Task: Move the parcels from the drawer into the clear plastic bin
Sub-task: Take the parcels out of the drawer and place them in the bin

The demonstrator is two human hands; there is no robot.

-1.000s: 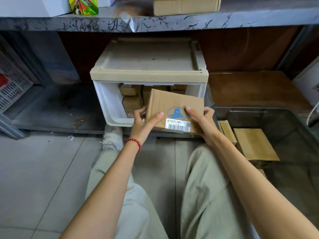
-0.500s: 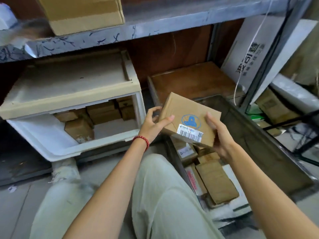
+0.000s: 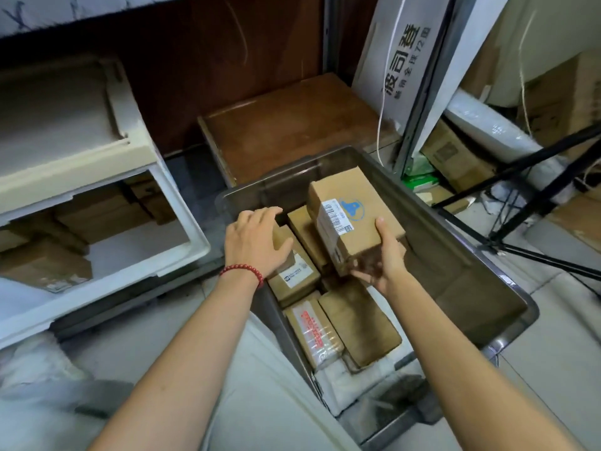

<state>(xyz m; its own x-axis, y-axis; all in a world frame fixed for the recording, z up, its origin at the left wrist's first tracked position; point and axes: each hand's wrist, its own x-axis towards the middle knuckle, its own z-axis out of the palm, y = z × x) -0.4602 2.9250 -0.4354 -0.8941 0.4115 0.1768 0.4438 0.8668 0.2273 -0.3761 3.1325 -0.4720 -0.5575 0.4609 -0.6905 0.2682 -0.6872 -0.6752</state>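
While the right hand (image 3: 382,260) grips the blue-logo parcel (image 3: 354,219) by its near edge, thumb on the top face and fingers curled beneath, the parcel hangs tilted inside the rim of the clear plastic bin (image 3: 448,242). To the right of these fingers, open room runs along the bin's right wall. To their left, stacked parcels (image 3: 357,323) fill the bin. The left hand (image 3: 257,242) is spread, fingers relaxed, over a labelled parcel (image 3: 294,276) at the left wall. Farther left, the open drawer (image 3: 182,229) holds more parcels (image 3: 42,268).
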